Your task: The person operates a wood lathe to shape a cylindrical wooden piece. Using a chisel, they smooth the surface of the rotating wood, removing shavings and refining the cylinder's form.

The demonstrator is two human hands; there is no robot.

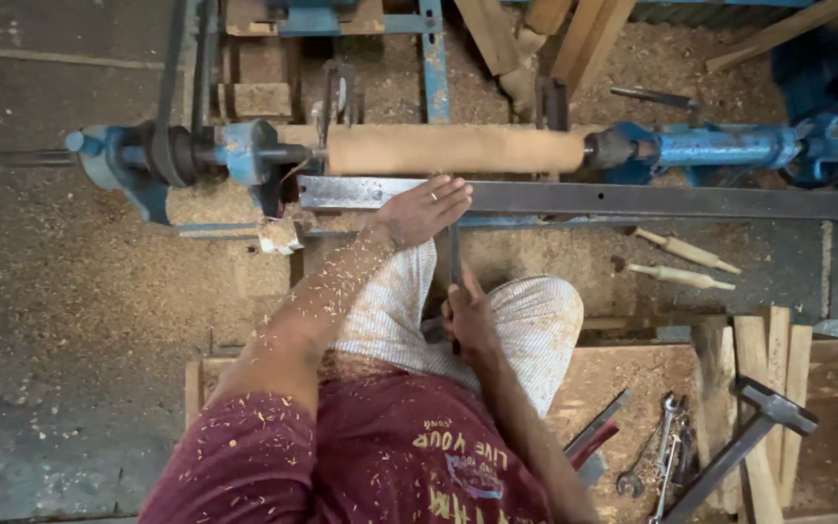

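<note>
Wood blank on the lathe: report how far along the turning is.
Done: the wood blank sits between the lathe's centres, apparently rounded to a plain cylinder. In hand: the left hand lies on the tool rest, and the right hand has its grip on a chisel aimed at the blank. Left: probably shaping; it lacks the profile of the two turned spindles nearby.

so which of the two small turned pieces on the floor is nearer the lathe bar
The upper turned piece, lying closer under the metal bar; the other piece lies just below it, farther from the bar.
</note>
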